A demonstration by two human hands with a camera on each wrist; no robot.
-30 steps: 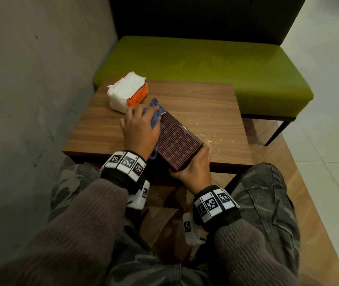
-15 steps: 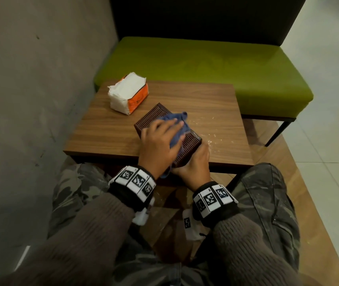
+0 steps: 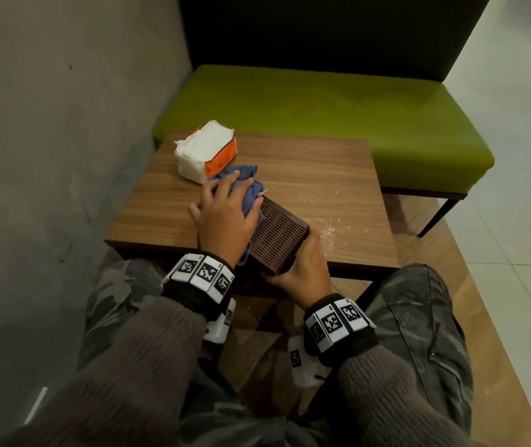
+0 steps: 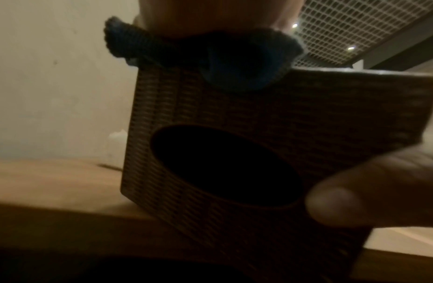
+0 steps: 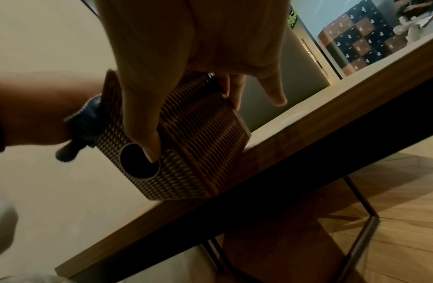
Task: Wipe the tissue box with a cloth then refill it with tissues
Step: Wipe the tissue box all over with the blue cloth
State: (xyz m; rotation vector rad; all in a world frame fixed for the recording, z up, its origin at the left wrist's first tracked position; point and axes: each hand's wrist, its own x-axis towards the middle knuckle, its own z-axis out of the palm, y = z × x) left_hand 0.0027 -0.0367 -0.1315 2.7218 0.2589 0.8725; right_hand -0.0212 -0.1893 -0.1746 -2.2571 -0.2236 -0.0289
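A brown woven tissue box (image 3: 278, 240) lies tilted at the near edge of the wooden table (image 3: 322, 169). My left hand (image 3: 225, 204) holds a bunched blue cloth (image 3: 241, 185) against the box's far end. My right hand (image 3: 302, 267) grips the near end. In the left wrist view the cloth (image 4: 198, 51) sits on the box's upper edge, above the box (image 4: 295, 118) and its dark oval opening. In the right wrist view my thumb lies on the box (image 5: 203, 137) at the rim of the opening, fingers behind. A white and orange tissue pack (image 3: 206, 150) stands behind the cloth.
A green bench (image 3: 322, 104) with a dark backrest stands behind the table. A grey wall (image 3: 47, 156) runs along the left. White crumbs (image 3: 325, 204) are scattered on the table right of the box. My knees are under the table's near edge.
My left hand has slid the cloth from the box's near half to its far end, close to the tissue pack. The right hand keeps its grip on the near end.
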